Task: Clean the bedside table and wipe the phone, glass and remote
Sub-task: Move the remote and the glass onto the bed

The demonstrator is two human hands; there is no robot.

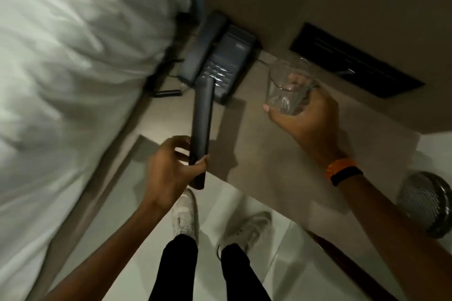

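— Where were the things?
— The left hand (171, 168) gripped the remote (201, 127) above the table (269, 154) edge; the right hand (310, 120) clasped the glass (286, 88) (empty). The phone (217, 56) sat by the wall.

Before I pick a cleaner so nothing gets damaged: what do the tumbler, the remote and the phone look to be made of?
The tumbler in the right hand looks like clear glass: fingers show through it and its rim glints. The remote in the left hand seems matte dark plastic, with little shine. The phone on the bedside table looks like dark plastic too, with glossier keys; blur leaves the finish uncertain.
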